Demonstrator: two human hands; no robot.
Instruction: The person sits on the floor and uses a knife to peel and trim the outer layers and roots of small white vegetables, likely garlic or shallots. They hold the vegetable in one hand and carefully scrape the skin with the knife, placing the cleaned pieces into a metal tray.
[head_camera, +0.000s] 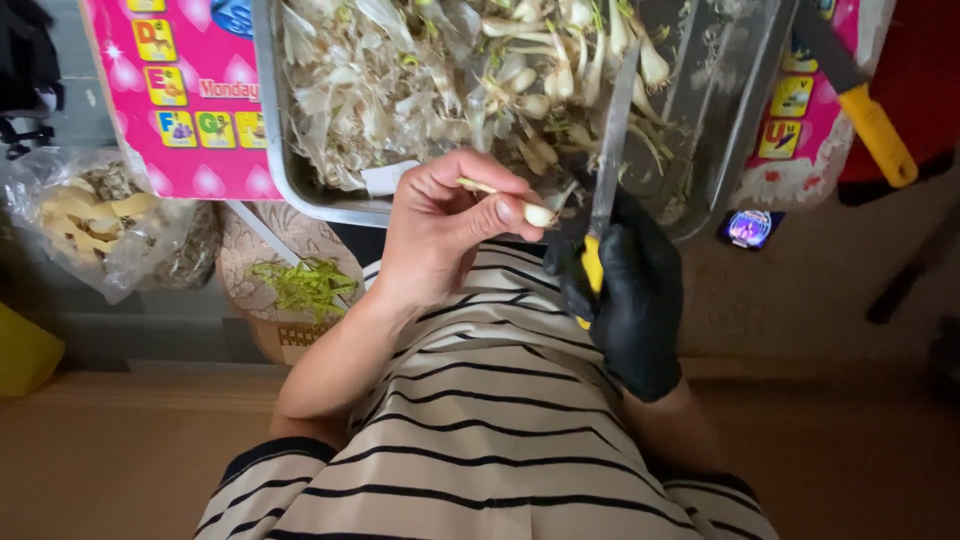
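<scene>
My bare left hand (440, 225) pinches a small white bulb with a thin stalk (515, 203) between thumb and fingers, held over my lap. Just to its right, my right hand (625, 290) wears a black glove and grips a knife with a yellow handle (608, 160), blade pointing up toward the tray. The blade's edge is close beside the bulb's tip. Behind both hands a metal tray (300, 185) is heaped with pale bulbs, stalks and peelings (450, 70).
A second yellow-handled knife (868, 105) lies at the upper right. A pink children's mat (180, 100) lies under the tray. A plastic bag of yellowish pieces (90, 220) and a basket with green scraps (305, 285) sit at left.
</scene>
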